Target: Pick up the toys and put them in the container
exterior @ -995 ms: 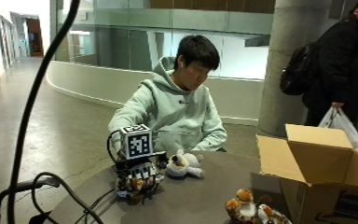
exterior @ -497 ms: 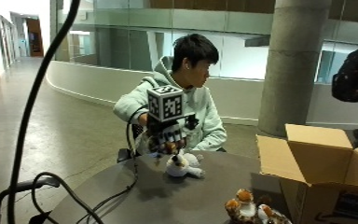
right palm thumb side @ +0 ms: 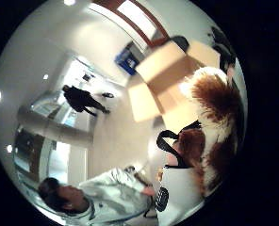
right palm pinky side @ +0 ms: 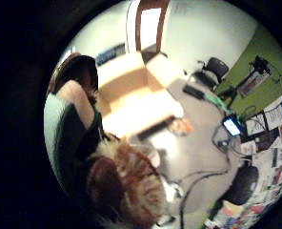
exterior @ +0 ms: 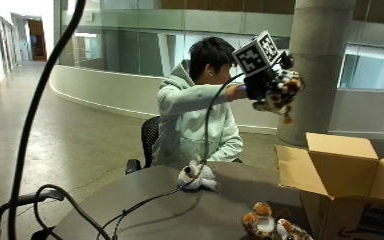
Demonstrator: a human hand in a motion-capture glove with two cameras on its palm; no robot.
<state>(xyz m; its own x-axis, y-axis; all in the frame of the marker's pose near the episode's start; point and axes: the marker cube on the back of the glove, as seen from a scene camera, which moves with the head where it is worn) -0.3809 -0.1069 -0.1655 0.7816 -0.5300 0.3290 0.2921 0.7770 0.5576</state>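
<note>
On the tabletop (exterior: pixel 179 215): two toys, one box (exterior: pixel 342 175) | right hand (exterior: pixel 265 82) grips spotted brown-and-white toy (exterior: pixel 282 92) high up

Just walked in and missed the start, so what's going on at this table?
A seated person is clearing plush toys off the table into an open cardboard box at its end. The gloved right hand grips a spotted brown-and-white plush toy, raised high in the air on the box's side. It is not yet over the opening. A small white plush lies on the table in front of the person, and an orange-and-white plush sits near the box.
</note>
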